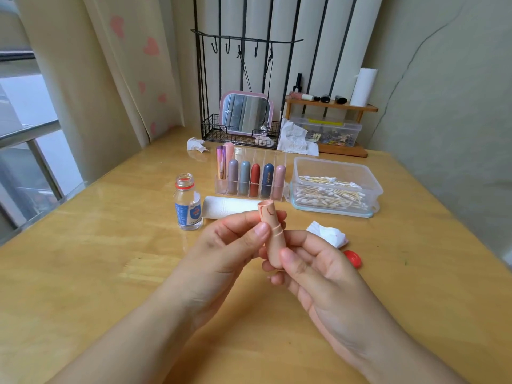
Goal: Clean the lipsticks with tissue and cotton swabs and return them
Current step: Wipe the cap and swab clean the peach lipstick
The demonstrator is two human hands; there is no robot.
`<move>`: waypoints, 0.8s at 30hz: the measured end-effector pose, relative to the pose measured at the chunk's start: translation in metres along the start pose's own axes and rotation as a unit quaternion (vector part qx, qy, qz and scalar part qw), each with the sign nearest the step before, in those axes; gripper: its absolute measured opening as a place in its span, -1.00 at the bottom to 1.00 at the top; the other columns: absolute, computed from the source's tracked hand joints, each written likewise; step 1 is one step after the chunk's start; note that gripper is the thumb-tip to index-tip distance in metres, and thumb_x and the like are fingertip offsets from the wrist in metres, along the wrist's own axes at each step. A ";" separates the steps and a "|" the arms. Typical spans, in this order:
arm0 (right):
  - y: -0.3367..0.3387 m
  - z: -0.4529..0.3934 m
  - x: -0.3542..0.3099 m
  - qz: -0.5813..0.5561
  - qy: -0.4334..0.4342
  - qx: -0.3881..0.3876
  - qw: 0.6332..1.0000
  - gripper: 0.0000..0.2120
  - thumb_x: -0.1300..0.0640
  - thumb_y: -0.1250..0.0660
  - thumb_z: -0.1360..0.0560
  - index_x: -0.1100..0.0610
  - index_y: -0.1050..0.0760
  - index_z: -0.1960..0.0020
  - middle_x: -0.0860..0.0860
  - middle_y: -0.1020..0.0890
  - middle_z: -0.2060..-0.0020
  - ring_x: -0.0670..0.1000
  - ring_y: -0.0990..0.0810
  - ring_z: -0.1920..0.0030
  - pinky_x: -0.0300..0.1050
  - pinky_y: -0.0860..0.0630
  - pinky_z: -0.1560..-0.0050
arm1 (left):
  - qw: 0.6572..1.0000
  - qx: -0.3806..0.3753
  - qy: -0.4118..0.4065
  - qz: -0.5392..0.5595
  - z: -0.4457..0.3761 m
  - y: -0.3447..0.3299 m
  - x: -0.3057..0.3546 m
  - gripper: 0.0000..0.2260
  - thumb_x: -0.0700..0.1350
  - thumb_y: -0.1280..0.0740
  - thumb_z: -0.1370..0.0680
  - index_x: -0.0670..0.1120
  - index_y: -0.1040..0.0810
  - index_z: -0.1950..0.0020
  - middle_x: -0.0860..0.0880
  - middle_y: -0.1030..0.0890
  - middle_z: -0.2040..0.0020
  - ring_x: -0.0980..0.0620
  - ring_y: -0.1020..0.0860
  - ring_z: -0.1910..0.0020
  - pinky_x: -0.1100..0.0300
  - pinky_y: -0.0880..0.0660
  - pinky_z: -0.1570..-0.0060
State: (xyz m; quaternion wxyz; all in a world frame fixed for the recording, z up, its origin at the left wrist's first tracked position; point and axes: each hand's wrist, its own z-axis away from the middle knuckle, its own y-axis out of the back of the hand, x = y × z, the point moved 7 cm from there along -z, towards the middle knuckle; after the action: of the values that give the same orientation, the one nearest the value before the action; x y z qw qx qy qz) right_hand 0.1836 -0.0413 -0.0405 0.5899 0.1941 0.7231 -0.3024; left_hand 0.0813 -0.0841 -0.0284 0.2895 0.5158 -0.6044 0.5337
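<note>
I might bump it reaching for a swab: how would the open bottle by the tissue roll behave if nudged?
The bottle looks tall and narrow, so it probably tips easily. Its red cap lies off, so liquid would likely spill. It seems only partly full, hence fairly light.

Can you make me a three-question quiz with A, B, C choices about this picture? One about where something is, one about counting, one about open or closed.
1. Where are the cotton swabs?
A. clear plastic box
B. wire basket
C. wooden shelf

2. How many lipsticks stand in the organizer's front row?
A. two
B. five
C. nine

3. The little glass bottle is:
A. capped
B. open
C. lying down

Answers: 1 A, the swabs lie in the clear plastic box. 2 B, five coloured tubes stand side by side. 3 B, its neck is bare and a red cap lies on the table.
</note>
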 end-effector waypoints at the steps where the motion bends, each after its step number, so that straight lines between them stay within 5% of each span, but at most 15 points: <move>1: 0.000 0.000 0.000 0.012 0.006 0.004 1.000 -0.76 0.05 -0.34 -0.40 0.11 -0.57 -0.02 0.05 -0.67 0.13 -0.07 -0.59 0.12 -0.22 -0.50 0.11 | 1.000 0.009 0.003 0.000 0.000 0.001 -0.001 -0.86 -0.12 -0.40 -0.44 -0.08 -0.69 0.04 -0.05 -0.59 0.22 0.03 -0.43 0.26 0.23 -0.47 0.27; 11: -0.008 0.004 -0.001 0.052 0.038 0.016 0.998 -0.74 0.03 -0.29 -0.43 0.17 -0.52 -0.03 -0.07 -0.64 0.22 -0.15 -0.58 0.21 -0.29 -0.48 0.14 | 0.999 0.022 -0.007 -0.026 0.003 0.000 0.002 -0.77 -0.02 -0.39 -0.40 -0.14 -0.67 0.07 -0.16 -0.49 0.29 -0.07 -0.37 0.30 0.20 -0.42 0.30; 14: -0.014 0.004 -0.001 0.039 0.044 -0.004 0.998 -0.74 -0.11 -0.36 -0.44 0.08 -0.59 0.07 -0.06 -0.58 0.25 -0.13 -0.50 0.26 -0.30 -0.45 0.18 | 1.000 -0.001 -0.007 -0.009 0.005 -0.007 0.004 -0.77 -0.05 -0.36 -0.42 -0.19 -0.65 0.08 -0.14 -0.51 0.33 -0.05 -0.38 0.40 0.18 -0.42 0.37; 18: -0.026 0.004 0.008 -0.150 -0.030 -0.085 0.985 -0.78 -0.09 -0.40 -0.43 0.05 -0.58 0.09 -0.04 -0.53 0.30 -0.09 -0.43 0.32 -0.31 -0.38 0.28 | 1.000 -0.023 0.006 0.003 0.008 -0.011 0.006 -0.77 -0.01 -0.44 -0.41 -0.14 -0.65 0.07 -0.07 -0.54 0.38 -0.02 -0.43 0.50 0.14 -0.47 0.42; 21: -0.040 0.009 0.016 -0.340 -0.144 -0.176 0.913 -0.75 0.02 -0.28 -0.56 0.22 -0.49 -0.06 0.03 -0.48 0.32 -0.07 -0.41 0.36 -0.26 -0.34 0.30 | 0.999 -0.009 0.030 0.014 0.009 -0.010 0.003 -0.76 0.06 -0.48 -0.34 -0.05 -0.68 0.10 0.03 -0.57 0.38 0.09 -0.49 0.36 0.26 -0.51 0.22; 24: -0.038 0.007 0.017 -0.330 -0.160 -0.145 0.919 -0.70 0.01 -0.22 -0.57 0.23 -0.58 -0.04 0.05 -0.49 0.37 -0.06 -0.42 0.41 -0.25 -0.35 0.36 | 0.998 0.026 0.048 0.037 0.009 -0.006 0.000 -0.82 -0.02 -0.41 -0.36 -0.07 -0.69 0.12 0.00 -0.59 0.37 0.05 -0.56 0.24 0.20 -0.52 0.10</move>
State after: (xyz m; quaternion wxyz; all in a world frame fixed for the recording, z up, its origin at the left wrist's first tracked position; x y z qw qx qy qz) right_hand 0.1607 -0.0759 -0.0495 0.5858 -0.1941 0.6782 -0.3990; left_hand 0.0889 -0.0916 -0.0283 0.2842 0.4741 -0.5947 0.5838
